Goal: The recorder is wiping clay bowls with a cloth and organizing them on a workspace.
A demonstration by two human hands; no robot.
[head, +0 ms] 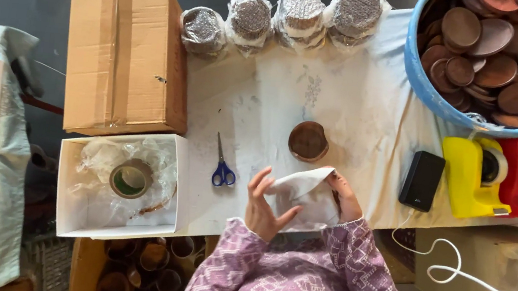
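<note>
Scissors (224, 166) left of hands (304, 201); clay lid (308, 141) beyond them; tub (428, 93) far right.

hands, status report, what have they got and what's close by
Left hand and right hand both gripping white paper. Brown bowl just beyond, untouched. Scissors left.

**Person's appearance, head view**

Both forearms are covered by long sleeves of purple fabric printed with a dense white geometric pattern of small squares and lines. The cuffs end at the wrists. The left hand (267, 205) and the right hand (345, 196) are bare: no gloves, rings, watch or bracelets visible.
</note>
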